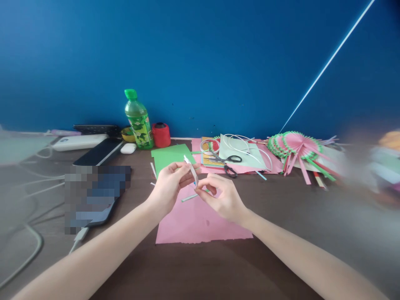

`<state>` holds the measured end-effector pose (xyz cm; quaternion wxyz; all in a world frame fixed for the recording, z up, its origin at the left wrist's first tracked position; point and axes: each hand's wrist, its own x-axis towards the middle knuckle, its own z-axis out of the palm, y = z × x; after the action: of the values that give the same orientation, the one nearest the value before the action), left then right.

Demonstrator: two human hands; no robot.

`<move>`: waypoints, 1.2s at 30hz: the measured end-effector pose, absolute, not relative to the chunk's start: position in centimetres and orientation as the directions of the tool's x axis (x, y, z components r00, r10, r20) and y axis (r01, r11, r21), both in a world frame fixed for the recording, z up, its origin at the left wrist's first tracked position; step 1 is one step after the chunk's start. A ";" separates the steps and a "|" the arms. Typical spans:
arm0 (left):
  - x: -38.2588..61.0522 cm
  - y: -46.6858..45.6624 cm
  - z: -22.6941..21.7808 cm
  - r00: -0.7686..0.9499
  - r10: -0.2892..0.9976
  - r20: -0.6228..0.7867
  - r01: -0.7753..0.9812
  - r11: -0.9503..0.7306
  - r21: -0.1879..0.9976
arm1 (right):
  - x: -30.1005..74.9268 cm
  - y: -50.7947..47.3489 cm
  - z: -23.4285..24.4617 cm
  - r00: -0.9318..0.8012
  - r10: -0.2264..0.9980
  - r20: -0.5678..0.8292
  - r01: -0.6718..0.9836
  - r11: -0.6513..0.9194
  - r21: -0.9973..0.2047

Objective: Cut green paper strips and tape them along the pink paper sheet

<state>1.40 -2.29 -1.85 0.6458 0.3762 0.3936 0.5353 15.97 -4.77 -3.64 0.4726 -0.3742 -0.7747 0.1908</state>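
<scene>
A pale strip (194,173) is pinched by the left hand (168,183) and right hand (223,198), seemingly for steadiness, with pink paper (200,223) below.

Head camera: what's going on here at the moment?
A person is handling a narrow pale strip with both bare hands: the left hand holds it along its upper part, while the right hand pinches near its lower end. They're working above a pink sheet, beside a green sheet. Behind the hands, black-handled scissors lie among more papers, with pink-and-green pleated paper fans off to the right.
</scene>
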 end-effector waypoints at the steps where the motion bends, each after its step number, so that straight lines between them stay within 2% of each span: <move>1: 1.4 -2.3 -1.9 0.111 0.988 -0.105 -0.392 0.141 0.909 | 16.0 -4.8 -3.7 -0.271 0.766 0.583 0.402 0.641 -0.654; 8: 1.3 -1.9 -2.2 0.076 0.993 -0.096 -0.402 0.118 0.908 | 15.9 -5.0 -3.6 -0.314 0.748 0.584 0.411 0.662 -0.627; 15: 1.1 -1.6 -2.2 0.080 0.993 -0.087 -0.398 0.112 0.910 | 16.1 -4.9 -3.7 -0.264 0.811 0.522 0.344 0.585 -0.735; 20: 1.1 -1.7 -1.9 0.193 0.980 -0.045 -0.353 0.112 0.929 | 16.3 -4.6 -3.4 -0.231 0.828 0.511 0.234 0.557 -0.797; 24: 1.1 -2.1 -1.9 0.259 0.964 -0.067 -0.265 0.137 0.954 | 16.5 -4.1 -3.2 -0.170 0.851 0.497 0.194 0.523 -0.830; 30: 1.1 -2.0 -2.0 0.301 0.948 -0.101 -0.200 0.167 0.966 | 17.0 -3.6 -2.7 -0.219 0.827 0.518 0.041 0.538 -0.842; 36: 1.0 -2.0 -1.9 0.479 0.870 -0.116 -0.128 0.200 0.971 | 17.4 -3.1 -2.6 -0.196 0.912 0.360 -0.151 0.335 -0.930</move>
<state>1.00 -1.99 -1.91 0.6868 0.5176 0.3583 0.3634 17.38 -3.14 -2.56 0.5502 -0.3152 -0.6040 0.4828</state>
